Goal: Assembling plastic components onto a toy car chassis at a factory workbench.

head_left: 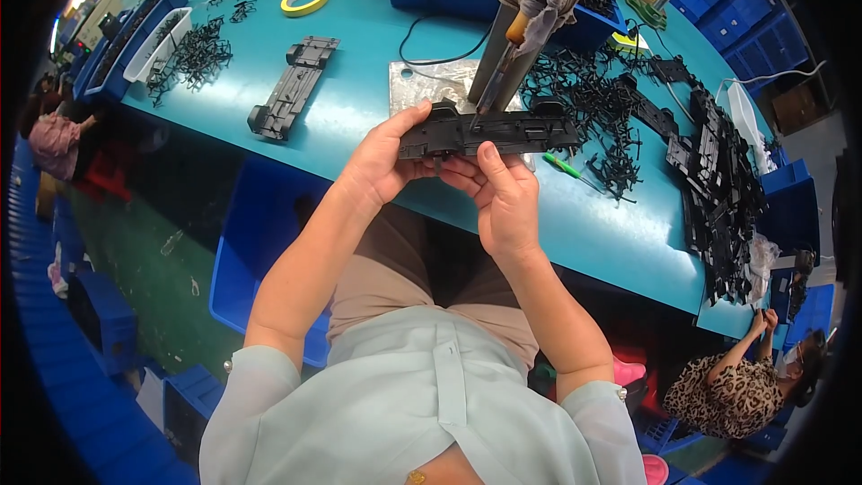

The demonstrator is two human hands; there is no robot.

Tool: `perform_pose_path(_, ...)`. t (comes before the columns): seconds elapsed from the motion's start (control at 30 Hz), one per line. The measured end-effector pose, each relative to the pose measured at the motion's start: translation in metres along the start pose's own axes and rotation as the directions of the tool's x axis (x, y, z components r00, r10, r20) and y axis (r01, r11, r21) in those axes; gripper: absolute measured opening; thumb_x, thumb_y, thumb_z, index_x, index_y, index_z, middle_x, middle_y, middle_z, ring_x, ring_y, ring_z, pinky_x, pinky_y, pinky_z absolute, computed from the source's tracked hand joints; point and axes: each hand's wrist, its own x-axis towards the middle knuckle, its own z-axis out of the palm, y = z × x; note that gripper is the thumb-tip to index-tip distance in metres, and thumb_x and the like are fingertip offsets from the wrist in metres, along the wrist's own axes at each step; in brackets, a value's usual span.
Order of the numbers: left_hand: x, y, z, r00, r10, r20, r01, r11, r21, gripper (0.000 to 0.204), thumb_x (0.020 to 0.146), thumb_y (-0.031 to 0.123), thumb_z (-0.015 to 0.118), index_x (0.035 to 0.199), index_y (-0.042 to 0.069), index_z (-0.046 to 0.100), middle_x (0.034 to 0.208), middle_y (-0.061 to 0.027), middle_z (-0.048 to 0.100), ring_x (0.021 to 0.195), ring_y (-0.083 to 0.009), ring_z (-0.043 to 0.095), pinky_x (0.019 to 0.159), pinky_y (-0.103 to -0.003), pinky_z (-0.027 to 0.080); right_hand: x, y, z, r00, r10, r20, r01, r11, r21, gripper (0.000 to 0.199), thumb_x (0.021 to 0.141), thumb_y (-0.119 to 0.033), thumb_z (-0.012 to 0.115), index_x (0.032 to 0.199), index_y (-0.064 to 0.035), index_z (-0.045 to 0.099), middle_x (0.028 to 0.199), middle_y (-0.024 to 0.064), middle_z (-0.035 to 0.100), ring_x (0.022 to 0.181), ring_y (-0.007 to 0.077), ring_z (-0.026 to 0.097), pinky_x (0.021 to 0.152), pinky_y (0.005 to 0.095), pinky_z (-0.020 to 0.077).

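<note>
We are holding one long black plastic part (516,136), ribbed, with two raised curves on its far edge, over one turquoise table (359,45). Our left hand (384,151) is clasping its left end, while our right hand (505,193) is pinching its near edge, thumb on top. Beyond, we are seeing one similar part (294,90), one yellow tape roll (289,6) and one green screwdriver (564,166)

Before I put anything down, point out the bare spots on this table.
Bare table shows between the lone part and the metal plate. Another patch runs from the screwdriver to the near edge, left of the black heap. It's crowded right of the post, with scattered black pieces.
</note>
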Motion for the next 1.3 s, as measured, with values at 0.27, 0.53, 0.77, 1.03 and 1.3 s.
perform_pose_path(0.27, -0.006, 0.000, 0.003, 1.000, 0.004, 0.007, -0.004, 1.000, 0.025, 0.037, 0.094, 0.036, 0.053, 0.115, 0.005, 0.055, 0.103, -0.0097, 0.065, 0.087, -0.0186, 0.066, 0.071, -0.032, 0.055, -0.004, 0.000, -0.009, 0.990, 0.129, -0.056, -0.125, 0.990, 0.067, 0.028, 0.094, -0.024, 0.058, 0.105, 0.0014, 0.055, 0.102, 0.0134, 0.063, 0.092, 0.0234, 0.064, 0.081, 0.0374, 0.0547)
perform_pose_path(0.53, 0.000, 0.009, 0.003, 0.999, 0.015, 0.036, -0.019, 0.995, 0.100, 0.036, 0.094, 0.035, 0.053, 0.113, 0.005, 0.057, 0.098, -0.0078, 0.066, 0.081, -0.0154, 0.064, 0.068, -0.030, 0.052, 0.001, -0.002, -0.010, 0.992, 0.125, -0.009, -0.124, 0.991, 0.055, 0.036, 0.095, -0.029, 0.054, 0.112, 0.0034, 0.054, 0.105, 0.0162, 0.062, 0.096, 0.0262, 0.062, 0.085, 0.0409, 0.0520)
perform_pose_path(0.77, 0.009, 0.009, 0.005, 1.000, -0.016, -0.019, 0.018, 0.993, 0.117, 0.033, 0.093, 0.037, 0.054, 0.106, 0.007, 0.060, 0.087, -0.0054, 0.067, 0.071, -0.0124, 0.062, 0.060, -0.026, 0.051, 0.006, -0.004, -0.007, 0.993, 0.114, -0.031, -0.112, 0.992, 0.060, 0.039, 0.095, -0.031, 0.054, 0.111, 0.0048, 0.054, 0.105, 0.0167, 0.061, 0.095, 0.0263, 0.061, 0.084, 0.0402, 0.0523)
perform_pose_path(1.03, 0.010, 0.012, 0.005, 1.000, -0.021, -0.014, 0.022, 0.996, 0.082, 0.032, 0.092, 0.038, 0.057, 0.102, 0.008, 0.061, 0.085, -0.0050, 0.067, 0.068, -0.0116, 0.061, 0.060, -0.025, 0.051, 0.008, -0.006, -0.001, 0.995, 0.093, -0.038, -0.091, 0.994, 0.058, 0.037, 0.095, -0.030, 0.055, 0.105, 0.0050, 0.056, 0.101, 0.0145, 0.062, 0.092, 0.0234, 0.063, 0.081, 0.0352, 0.0531)
perform_pose_path(1.3, 0.012, 0.010, 0.003, 1.000, -0.018, -0.025, 0.020, 0.998, 0.063, 0.032, 0.090, 0.038, 0.059, 0.102, 0.008, 0.061, 0.085, -0.0056, 0.067, 0.067, -0.0128, 0.061, 0.060, -0.027, 0.051, 0.009, -0.006, -0.001, 0.995, 0.091, -0.045, -0.088, 0.995, 0.056, 0.035, 0.095, -0.030, 0.056, 0.104, 0.0044, 0.056, 0.100, 0.0138, 0.063, 0.091, 0.0234, 0.064, 0.080, 0.0346, 0.0535)
